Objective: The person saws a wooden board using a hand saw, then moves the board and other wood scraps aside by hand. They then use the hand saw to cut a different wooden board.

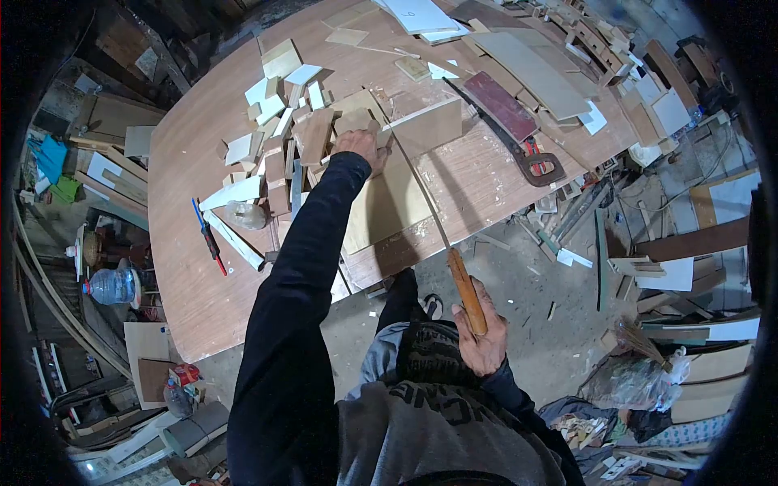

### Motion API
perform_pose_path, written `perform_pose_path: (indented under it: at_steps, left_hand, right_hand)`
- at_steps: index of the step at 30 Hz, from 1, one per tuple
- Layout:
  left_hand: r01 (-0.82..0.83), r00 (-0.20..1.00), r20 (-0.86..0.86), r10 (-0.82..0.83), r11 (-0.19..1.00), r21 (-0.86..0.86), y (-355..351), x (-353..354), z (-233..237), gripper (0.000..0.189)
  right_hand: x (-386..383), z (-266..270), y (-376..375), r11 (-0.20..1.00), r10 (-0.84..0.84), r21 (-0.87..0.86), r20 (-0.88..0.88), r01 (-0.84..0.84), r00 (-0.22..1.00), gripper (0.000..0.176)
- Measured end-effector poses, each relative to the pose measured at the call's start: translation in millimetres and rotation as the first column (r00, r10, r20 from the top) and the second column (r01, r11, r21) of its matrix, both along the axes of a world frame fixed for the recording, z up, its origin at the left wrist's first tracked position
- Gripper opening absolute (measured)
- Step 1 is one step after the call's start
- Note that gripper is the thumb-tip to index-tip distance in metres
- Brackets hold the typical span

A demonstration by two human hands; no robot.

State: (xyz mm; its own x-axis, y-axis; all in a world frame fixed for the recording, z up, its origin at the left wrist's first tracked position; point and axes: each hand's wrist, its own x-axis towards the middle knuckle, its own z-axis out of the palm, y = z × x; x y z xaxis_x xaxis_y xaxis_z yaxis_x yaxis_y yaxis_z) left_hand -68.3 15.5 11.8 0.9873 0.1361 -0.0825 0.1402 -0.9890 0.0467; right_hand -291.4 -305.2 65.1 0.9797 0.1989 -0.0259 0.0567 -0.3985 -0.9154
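My right hand [484, 330] is closed round the wooden handle [465, 292] of a tool, below the table's front edge. From the handle a long thin blade [419, 178] runs up and left over the table, its far part beside an upright light wooden board [428, 128]. My left hand [362, 147] rests on the wood pieces left of the blade; its fingers bend down and their tips are hidden. Under the left arm and blade lies a flat pale panel [389, 202]. A brown wood block [313, 136] is just left of my left hand.
Small wood offcuts [271, 108] are heaped on the table [186, 275] at the left. A handsaw with a dark handle [541, 168] lies right of the board, beside a dark red piece [501, 107]. A red and blue tool [210, 237] lies near the left edge. Scraps litter the floor.
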Motion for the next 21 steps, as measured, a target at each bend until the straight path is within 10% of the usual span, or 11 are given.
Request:
perform_pose_path:
  at_steps: [21]
  left_hand:
    - [0.144, 0.988, 0.057, -0.142, 0.989, -0.025, 6.6, 2.6, -6.3, 0.041]
  right_hand:
    - [23.6, -11.0, 13.6, 1.000, -0.002, 0.005, 0.120, 0.001, 0.993, 0.046]
